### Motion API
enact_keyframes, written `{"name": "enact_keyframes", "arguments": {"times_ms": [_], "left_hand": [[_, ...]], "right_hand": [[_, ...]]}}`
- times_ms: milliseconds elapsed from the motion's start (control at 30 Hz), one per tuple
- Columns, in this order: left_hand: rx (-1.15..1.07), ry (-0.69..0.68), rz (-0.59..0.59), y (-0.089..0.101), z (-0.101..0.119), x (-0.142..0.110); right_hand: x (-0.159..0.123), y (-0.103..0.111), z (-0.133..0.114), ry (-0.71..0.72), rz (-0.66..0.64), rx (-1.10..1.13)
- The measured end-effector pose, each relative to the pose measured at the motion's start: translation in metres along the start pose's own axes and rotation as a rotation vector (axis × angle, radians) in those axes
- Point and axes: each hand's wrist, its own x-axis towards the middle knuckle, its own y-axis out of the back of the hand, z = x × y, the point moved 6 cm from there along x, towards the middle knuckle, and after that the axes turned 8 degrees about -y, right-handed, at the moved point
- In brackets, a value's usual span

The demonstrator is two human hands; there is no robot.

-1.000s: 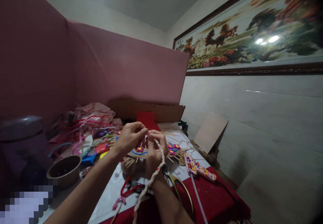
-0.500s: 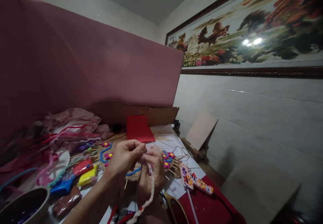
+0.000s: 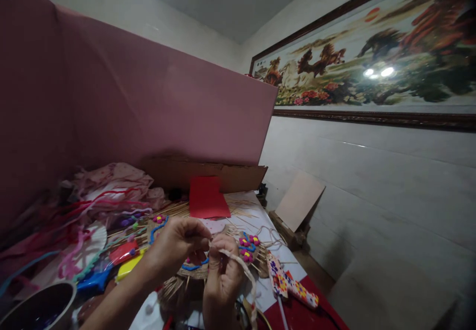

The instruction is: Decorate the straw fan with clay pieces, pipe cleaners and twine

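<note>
My left hand [image 3: 184, 240] and my right hand [image 3: 225, 265] are pinched close together over the table, both on the end of a pale braided cord [image 3: 243, 266]. From my right hand's fingertips the cord curves over and hangs down past its outer side. Under both hands lies a brown craft piece [image 3: 201, 272] with thin sticks poking from its edge, partly hidden by my fingers. It carries blue wavy strips [image 3: 190, 267] and magenta flowers [image 3: 247, 255] with yellow centres.
On the right lies a flower-patterned glue gun [image 3: 278, 278]. Red paper [image 3: 208, 198] and many thin sticks [image 3: 241, 205] are at the back. Blue [image 3: 92, 283] and yellow packets [image 3: 128, 268], a dark-lined pot [image 3: 37, 307] and fuzzy pink strips [image 3: 76, 253] crowd the left.
My view has tilted up slightly, so the scene sits a little lower. The cord now swings out to the right of my right hand; both hands keep their pinch.
</note>
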Motion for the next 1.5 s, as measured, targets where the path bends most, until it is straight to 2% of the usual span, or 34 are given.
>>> {"name": "enact_keyframes", "arguments": {"times_ms": [233, 333, 467, 533, 633, 767, 900, 967, 1033, 1167, 1233, 1300, 1367, 1500], "left_hand": [[0.113, -0.027, 0.080, 0.004, 0.018, 0.001], [-0.015, -0.014, 0.110, 0.004, 0.014, 0.002], [-0.205, 0.065, 0.167, -0.005, -0.002, 0.000], [-0.252, 0.089, 0.184, -0.011, -0.007, -0.001], [-0.266, 0.056, 0.174, -0.018, -0.003, -0.001], [-0.097, -0.060, 0.119, -0.020, 0.009, 0.000], [0.130, -0.224, 0.085, -0.018, 0.022, 0.000], [0.200, -0.259, 0.087, -0.016, 0.025, 0.000], [0.174, -0.230, 0.100, -0.015, 0.023, 0.000], [-0.096, -0.002, 0.192, -0.014, 0.001, 0.000], [-0.210, 0.084, 0.236, -0.016, -0.010, -0.001], [-0.267, 0.104, 0.257, -0.020, -0.014, -0.002], [-0.250, 0.083, 0.228, -0.023, -0.012, -0.002], [-0.018, -0.005, 0.120, -0.025, 0.004, 0.000]], "right_hand": [[0.002, 0.002, -0.015, -0.021, 0.031, -0.006], [0.004, 0.002, -0.018, 0.070, 0.016, -0.099], [0.006, 0.004, -0.016, 0.198, 0.029, -0.163], [0.008, 0.007, -0.014, 0.210, 0.070, -0.152], [0.010, 0.011, -0.012, 0.151, 0.140, -0.127], [0.010, 0.014, -0.010, 0.026, 0.183, -0.064], [0.011, 0.013, -0.012, -0.055, 0.119, -0.035], [0.012, 0.014, -0.012, -0.069, 0.103, -0.065], [0.013, 0.014, -0.014, -0.019, 0.095, -0.110], [0.013, 0.011, -0.024, 0.248, 0.056, -0.181], [0.014, 0.010, -0.025, 0.308, 0.052, -0.205], [0.015, 0.011, -0.025, 0.315, 0.075, -0.224], [0.016, 0.014, -0.025, 0.300, 0.111, -0.240], [0.018, 0.020, -0.025, 0.202, 0.155, -0.268]]}}
